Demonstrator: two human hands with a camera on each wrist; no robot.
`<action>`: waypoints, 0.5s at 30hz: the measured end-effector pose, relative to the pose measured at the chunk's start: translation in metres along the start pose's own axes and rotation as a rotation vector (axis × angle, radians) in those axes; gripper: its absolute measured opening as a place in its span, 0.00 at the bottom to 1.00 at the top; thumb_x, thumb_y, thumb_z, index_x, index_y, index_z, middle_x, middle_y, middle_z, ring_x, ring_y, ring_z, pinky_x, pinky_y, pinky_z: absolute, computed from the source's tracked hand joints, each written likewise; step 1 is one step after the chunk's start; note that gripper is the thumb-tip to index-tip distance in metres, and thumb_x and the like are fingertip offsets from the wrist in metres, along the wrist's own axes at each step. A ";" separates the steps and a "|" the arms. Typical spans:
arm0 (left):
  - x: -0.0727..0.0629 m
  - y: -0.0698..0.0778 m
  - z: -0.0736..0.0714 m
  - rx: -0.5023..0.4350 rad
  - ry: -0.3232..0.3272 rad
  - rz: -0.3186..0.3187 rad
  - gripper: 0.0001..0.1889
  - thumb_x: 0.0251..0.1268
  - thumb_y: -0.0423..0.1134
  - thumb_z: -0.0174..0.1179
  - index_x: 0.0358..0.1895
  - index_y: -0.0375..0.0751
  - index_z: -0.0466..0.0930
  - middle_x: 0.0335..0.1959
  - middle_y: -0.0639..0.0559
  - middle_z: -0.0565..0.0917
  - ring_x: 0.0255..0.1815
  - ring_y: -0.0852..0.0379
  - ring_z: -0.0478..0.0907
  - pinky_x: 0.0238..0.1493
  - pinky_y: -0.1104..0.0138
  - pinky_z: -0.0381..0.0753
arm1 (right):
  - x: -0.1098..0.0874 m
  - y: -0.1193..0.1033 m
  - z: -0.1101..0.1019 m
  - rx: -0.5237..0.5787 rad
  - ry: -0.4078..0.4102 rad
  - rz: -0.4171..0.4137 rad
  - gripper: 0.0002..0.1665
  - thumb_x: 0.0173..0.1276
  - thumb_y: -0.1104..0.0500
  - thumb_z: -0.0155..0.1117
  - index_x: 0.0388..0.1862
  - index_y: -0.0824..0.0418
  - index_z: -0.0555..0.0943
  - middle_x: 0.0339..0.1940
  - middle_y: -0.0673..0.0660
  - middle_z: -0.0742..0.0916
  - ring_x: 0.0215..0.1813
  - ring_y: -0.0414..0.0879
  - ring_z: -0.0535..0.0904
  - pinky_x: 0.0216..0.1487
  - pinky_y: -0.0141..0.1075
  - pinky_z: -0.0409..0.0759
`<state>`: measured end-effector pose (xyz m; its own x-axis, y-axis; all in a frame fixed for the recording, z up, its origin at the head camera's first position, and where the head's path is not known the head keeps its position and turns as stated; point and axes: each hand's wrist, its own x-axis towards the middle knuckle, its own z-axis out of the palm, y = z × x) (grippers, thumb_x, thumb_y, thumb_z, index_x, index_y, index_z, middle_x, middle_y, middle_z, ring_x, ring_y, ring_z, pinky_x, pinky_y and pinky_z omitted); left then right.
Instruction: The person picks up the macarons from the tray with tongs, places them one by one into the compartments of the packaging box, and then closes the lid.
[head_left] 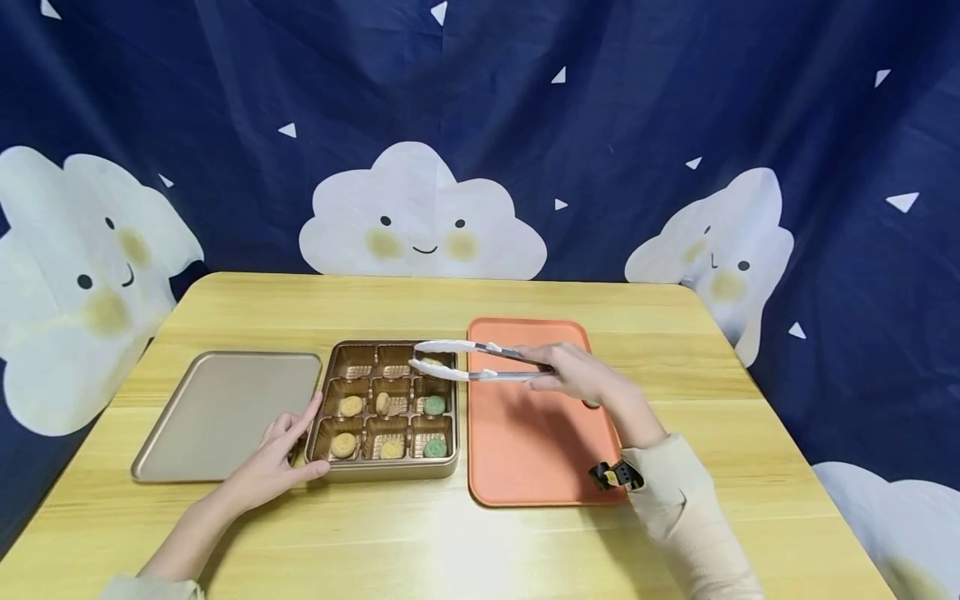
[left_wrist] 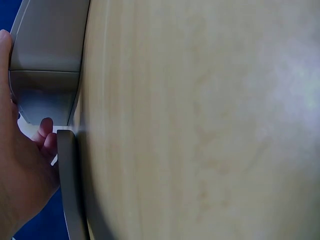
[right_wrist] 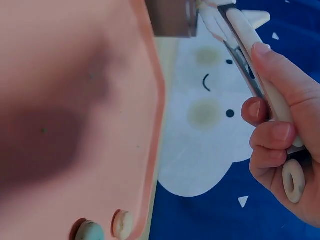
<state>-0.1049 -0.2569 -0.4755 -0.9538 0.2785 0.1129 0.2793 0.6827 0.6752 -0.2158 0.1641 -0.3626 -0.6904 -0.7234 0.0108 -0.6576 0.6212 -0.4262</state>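
A gold-brown tin (head_left: 382,471) with a divided insert stands mid-table, yellow cookies (head_left: 344,445) and green cookies (head_left: 435,449) in several compartments. My left hand (head_left: 273,462) rests against its left side, thumb at the front corner and index finger stretched along the edge. My right hand (head_left: 573,371) grips a pair of metal tongs (head_left: 501,375) with white tips. Those tips are over the back right compartment, about a yellowish cookie (head_left: 431,361); whether they touch it I cannot tell. In the right wrist view, fingers curl round the tongs' handle.
Right of the tin lies an orange tray (head_left: 525,467). A green cookie (right_wrist: 90,231) and a cream cookie (right_wrist: 122,224) sit near its edge, partly hidden by my right arm in the head view. A flat champagne-coloured tray or lid (head_left: 232,408) lies left of the tin.
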 end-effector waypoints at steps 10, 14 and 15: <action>0.001 0.000 0.000 -0.005 -0.006 -0.004 0.50 0.51 0.44 0.65 0.73 0.46 0.40 0.32 0.48 0.61 0.34 0.54 0.54 0.30 0.64 0.61 | -0.030 0.007 -0.010 0.051 0.086 0.013 0.32 0.59 0.58 0.65 0.62 0.67 0.69 0.18 0.47 0.70 0.20 0.36 0.62 0.25 0.32 0.65; 0.000 0.000 0.000 -0.007 -0.010 -0.007 0.50 0.51 0.44 0.65 0.73 0.48 0.39 0.32 0.48 0.60 0.33 0.54 0.54 0.28 0.65 0.61 | -0.064 0.013 -0.011 0.014 0.147 0.046 0.33 0.58 0.59 0.66 0.61 0.68 0.70 0.20 0.49 0.74 0.22 0.36 0.65 0.27 0.32 0.68; 0.000 -0.001 0.000 -0.008 -0.008 -0.007 0.50 0.51 0.44 0.65 0.73 0.48 0.39 0.31 0.48 0.60 0.33 0.54 0.54 0.28 0.65 0.61 | -0.073 0.015 -0.010 -0.006 0.166 0.050 0.33 0.58 0.58 0.66 0.60 0.69 0.70 0.23 0.50 0.77 0.24 0.36 0.66 0.29 0.32 0.68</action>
<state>-0.1048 -0.2575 -0.4756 -0.9548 0.2792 0.1020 0.2715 0.6792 0.6820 -0.1785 0.2299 -0.3606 -0.7626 -0.6317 0.1394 -0.6223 0.6575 -0.4247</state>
